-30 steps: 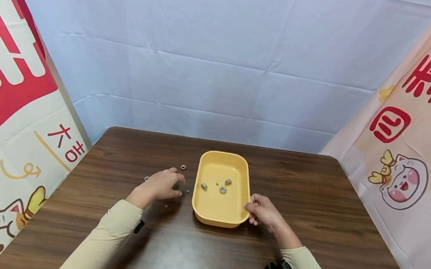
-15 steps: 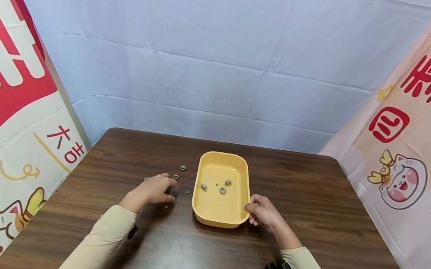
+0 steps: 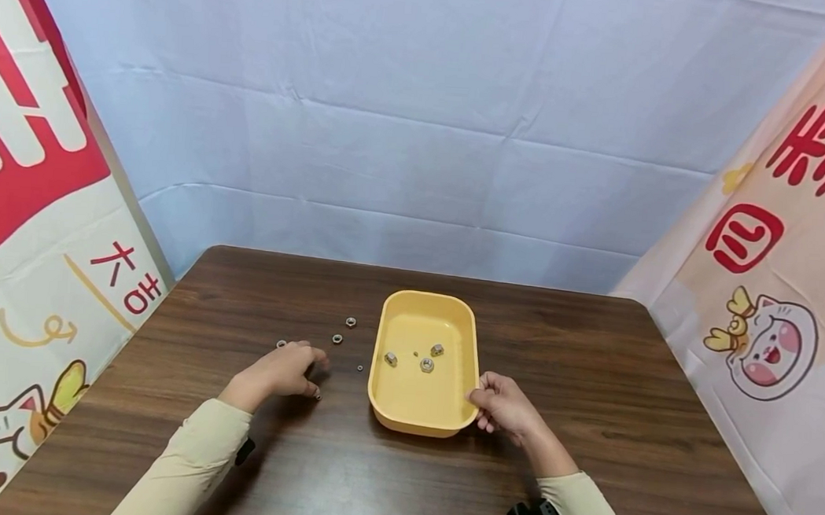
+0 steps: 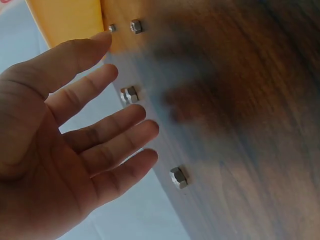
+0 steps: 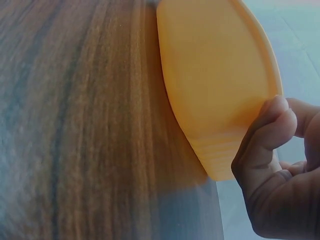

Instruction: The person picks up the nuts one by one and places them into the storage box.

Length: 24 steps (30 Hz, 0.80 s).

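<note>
My left hand [image 3: 281, 371] hovers over the left part of the table, its fingers spread and nothing held, as the left wrist view confirms. Loose metal nuts lie about it: one larger nut [image 3: 281, 344] just behind the knuckles, another nut [image 3: 337, 339] beyond the fingertips, and a tiny nut [image 3: 317, 397] right by the thumb tip. On the right, my right hand [image 3: 506, 406] pinches the rim of a yellow tray [image 3: 420, 409] near its front right corner. Inside the tray sit a hex nut [image 3: 426, 364], two similar nuts and a tiny piece.
Farther back on the wooden table [image 3: 624, 396] is another nut [image 3: 351, 322], and a small nut [image 3: 359, 368] lies close to the tray's left wall. A pale cloth [image 3: 419, 148] hangs behind the table's back edge, with printed cloths at both sides.
My left hand has drawn back leftward and toward me, bringing a nut beyond its fingertips into sight. The right hand and the tray have stayed in place.
</note>
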Each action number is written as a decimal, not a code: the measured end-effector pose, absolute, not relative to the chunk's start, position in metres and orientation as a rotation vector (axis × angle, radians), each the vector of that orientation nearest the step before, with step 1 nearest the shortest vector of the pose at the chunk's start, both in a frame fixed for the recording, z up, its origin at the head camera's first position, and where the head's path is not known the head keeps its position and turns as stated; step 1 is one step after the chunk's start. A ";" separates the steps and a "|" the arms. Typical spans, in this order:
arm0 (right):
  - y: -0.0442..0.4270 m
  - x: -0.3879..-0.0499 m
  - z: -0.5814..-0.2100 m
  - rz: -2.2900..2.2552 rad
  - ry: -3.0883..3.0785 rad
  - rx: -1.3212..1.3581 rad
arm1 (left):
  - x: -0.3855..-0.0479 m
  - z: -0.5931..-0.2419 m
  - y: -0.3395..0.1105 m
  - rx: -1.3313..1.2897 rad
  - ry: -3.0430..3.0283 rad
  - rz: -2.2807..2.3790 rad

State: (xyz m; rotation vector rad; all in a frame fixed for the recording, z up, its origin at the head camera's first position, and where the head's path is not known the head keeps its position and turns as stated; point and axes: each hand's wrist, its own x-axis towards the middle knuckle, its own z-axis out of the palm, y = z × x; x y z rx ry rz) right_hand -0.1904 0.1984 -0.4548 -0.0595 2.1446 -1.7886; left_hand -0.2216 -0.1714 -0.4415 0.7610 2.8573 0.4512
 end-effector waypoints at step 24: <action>0.199 -0.190 -0.454 -1.782 2.141 -0.064 | -0.222 -0.449 -0.177 0.604 2.545 0.863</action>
